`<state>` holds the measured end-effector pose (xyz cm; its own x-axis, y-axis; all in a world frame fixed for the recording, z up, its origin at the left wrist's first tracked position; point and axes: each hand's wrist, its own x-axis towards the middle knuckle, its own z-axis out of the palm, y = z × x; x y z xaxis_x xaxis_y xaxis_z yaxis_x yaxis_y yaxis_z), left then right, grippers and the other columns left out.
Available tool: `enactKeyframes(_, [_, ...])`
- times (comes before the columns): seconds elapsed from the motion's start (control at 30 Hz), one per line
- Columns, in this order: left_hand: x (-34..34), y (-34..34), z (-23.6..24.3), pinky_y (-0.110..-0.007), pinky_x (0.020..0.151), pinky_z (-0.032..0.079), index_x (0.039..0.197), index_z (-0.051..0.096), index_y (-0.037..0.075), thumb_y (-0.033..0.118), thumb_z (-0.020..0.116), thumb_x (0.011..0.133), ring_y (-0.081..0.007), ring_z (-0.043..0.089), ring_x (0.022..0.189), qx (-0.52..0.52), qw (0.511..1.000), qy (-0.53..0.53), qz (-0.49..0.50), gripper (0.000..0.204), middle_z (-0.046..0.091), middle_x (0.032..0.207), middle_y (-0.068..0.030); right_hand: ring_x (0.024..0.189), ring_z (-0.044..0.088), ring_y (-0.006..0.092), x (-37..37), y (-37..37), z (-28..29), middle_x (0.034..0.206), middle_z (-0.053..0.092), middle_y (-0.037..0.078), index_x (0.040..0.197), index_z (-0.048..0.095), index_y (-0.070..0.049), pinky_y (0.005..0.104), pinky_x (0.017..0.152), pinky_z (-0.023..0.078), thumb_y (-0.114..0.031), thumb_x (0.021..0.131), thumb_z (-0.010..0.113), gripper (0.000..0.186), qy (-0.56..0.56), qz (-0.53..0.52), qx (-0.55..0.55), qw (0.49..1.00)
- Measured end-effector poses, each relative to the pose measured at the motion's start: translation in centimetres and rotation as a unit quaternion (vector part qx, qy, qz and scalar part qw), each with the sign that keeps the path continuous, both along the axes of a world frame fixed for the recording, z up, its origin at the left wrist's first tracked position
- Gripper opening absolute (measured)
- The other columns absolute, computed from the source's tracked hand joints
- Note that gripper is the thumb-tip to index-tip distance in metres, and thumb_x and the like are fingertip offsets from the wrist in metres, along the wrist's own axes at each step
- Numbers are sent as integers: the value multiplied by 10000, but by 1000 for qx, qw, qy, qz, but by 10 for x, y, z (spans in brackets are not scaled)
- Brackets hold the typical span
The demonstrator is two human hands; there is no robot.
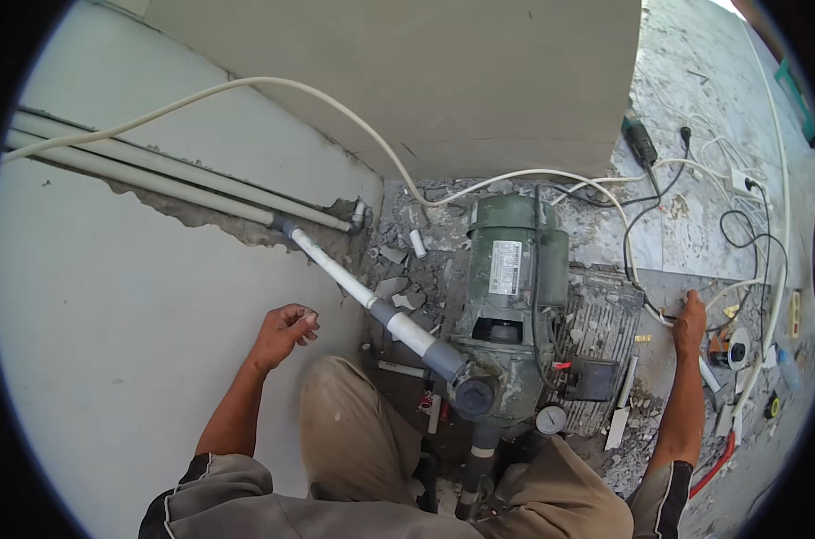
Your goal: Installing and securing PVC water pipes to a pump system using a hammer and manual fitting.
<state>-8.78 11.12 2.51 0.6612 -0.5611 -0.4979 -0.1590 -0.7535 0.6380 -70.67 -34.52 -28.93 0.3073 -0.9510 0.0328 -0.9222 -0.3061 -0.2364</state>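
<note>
My left hand hangs in the air left of the white pipe, fingers half curled and apart, holding nothing I can see. My right hand reaches down on the right beside a white cable; its fingertips are partly hidden, so I cannot tell whether it grips the cable. Between my hands stands a green pump with a pressure gauge and a dark box. The white pipe runs from the pump's front fitting to pipes set in a wall channel.
A beige block rises behind the pump. Rubble lies around its base. To the right are a power tool, a power strip, tangled cords, an orange-black roll, a plastic bottle and a red hose.
</note>
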Motion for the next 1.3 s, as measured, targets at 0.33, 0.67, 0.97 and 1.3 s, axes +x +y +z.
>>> enactKeyframes(0.33, [17, 45, 25, -291, 763, 541, 1068, 674, 3, 247, 710, 961, -131, 655, 843, -6, 998, -67, 10, 269, 687, 938, -41, 1009, 565, 469, 27, -11, -29, 1137, 621, 279, 1364, 469, 26, 520, 864, 422, -227, 941, 402, 498, -33, -17, -3, 999])
enactKeyframes(0.67, [39, -28, 112, -452, 981, 509, 1156, 671, 35, 279, 727, 911, -363, 637, 1090, 0, 832, -442, -336, 350, 678, 1160, -160, 768, 381, 174, 141, -16, 180, 863, 361, 73, 1359, 432, -27, 249, 736, 337, 198, 731, 383, 669, -424, 20, -37, 905])
enactKeyframes(0.97, [90, -19, 159, -484, 1082, 388, 1109, 681, 62, 295, 690, 871, -321, 594, 1143, 42, 713, -560, -421, 334, 668, 1107, -140, 615, 469, 303, 340, 57, 484, 717, 409, 126, 1277, 503, -21, 406, 619, 428, 106, 692, 546, 600, -525, 283, -200, 778])
enactKeyframes(1.3, [78, -35, 165, -458, 1069, 384, 1175, 680, 108, 379, 661, 877, -300, 632, 1120, 157, 672, -569, -447, 404, 700, 1076, -135, 715, 503, 84, 413, 200, 413, 828, 493, 15, 1308, 498, -20, 243, 663, 421, 104, 715, 560, 609, -715, 190, 44, 671])
